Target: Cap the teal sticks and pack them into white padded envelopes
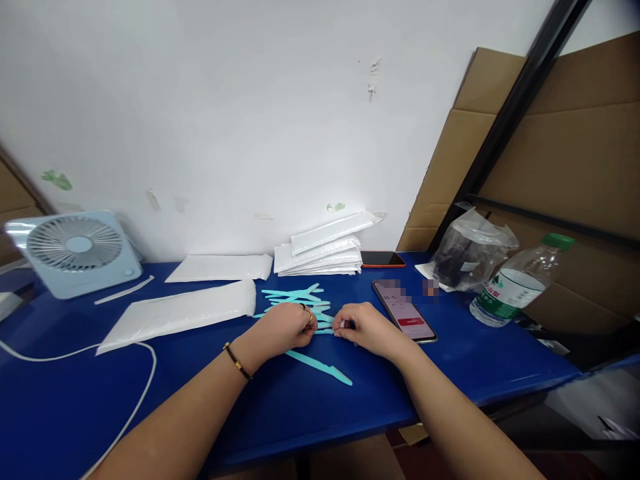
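Both hands meet near the middle of the blue table, over a loose pile of turquoise eyebrow razors [295,294]. My left hand [287,328], with a ring and a dark bracelet, is closed in a pinch on an eyebrow razor [325,331] whose short middle stretch shows between the hands. At its other end my right hand [360,325] pinches with thumb and forefinger; those fingertips partly hide the end. Closer to the front edge, a single eyebrow razor [320,365] lies slanted on the table, partly under my left hand.
White padded mailers [320,257] are stacked by the wall, with two more mailers [185,310] to the left. A small fan [80,250] and its white cable stand left. On the right are a lit phone [405,312], a dark phone [383,259], a bagged cup [465,253] and a water bottle [517,283].
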`<state>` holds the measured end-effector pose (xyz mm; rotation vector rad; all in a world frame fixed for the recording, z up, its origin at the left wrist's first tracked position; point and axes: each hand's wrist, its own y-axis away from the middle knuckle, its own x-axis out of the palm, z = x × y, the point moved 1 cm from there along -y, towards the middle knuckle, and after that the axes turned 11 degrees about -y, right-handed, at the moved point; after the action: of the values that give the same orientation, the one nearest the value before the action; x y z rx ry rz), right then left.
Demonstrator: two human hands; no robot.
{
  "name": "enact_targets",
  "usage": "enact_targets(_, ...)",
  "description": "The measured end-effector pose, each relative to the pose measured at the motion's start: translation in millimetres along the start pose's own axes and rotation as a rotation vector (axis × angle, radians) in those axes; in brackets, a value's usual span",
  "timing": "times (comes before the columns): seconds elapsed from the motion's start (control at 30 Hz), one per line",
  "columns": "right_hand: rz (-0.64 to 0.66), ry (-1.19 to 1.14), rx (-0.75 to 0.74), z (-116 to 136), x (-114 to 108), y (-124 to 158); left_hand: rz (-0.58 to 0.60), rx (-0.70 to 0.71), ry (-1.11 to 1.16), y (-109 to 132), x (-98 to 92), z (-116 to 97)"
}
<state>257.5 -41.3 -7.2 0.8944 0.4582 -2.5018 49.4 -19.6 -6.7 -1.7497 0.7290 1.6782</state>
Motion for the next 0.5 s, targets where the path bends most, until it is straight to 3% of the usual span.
enact_targets(0.13,-0.043,-0.001,0.012,-0.9,-19.0,10.4,-0.053,-0.049,0.094,5.0,-9.9,-1.5)
enact_targets(0.27,0.005,0.042,0.116,-8.1,-32.6,26.3,0.076,0.021,0.230,13.5,-17.6,-6.1)
enact_targets(0.37,0.012,0.035,0.170,-8.1,-27.4,36.9,0.153,0.023,0.238,15.9,-16.6,-10.7)
enact_targets(0.5,0.002,-0.044,0.223,-2.6,-15.0,51.5,0.171,-0.014,0.254,15.1,-13.1,-13.3)
